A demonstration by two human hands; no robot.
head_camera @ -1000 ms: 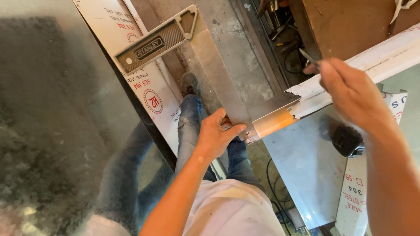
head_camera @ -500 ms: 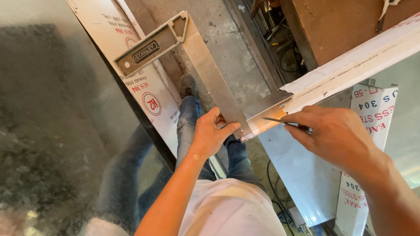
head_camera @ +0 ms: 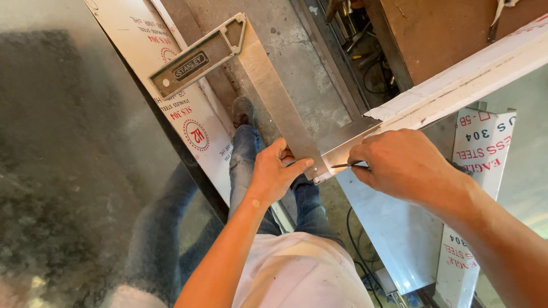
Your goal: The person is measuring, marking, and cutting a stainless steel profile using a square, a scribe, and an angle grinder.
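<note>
Marking step: my left hand (head_camera: 274, 177) presses the square (head_camera: 268, 85) flat against the steel strip (head_camera: 342, 154), fingers closed over its blade end. My right hand (head_camera: 399, 165) pinches a scriber (head_camera: 345, 166), tip at the blade edge. Next, I judge, a steady stroke along that edge.

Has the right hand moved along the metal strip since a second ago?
Yes. The right hand with its scriber has slid down the strip toward the square's blade, which the left hand holds.
</note>
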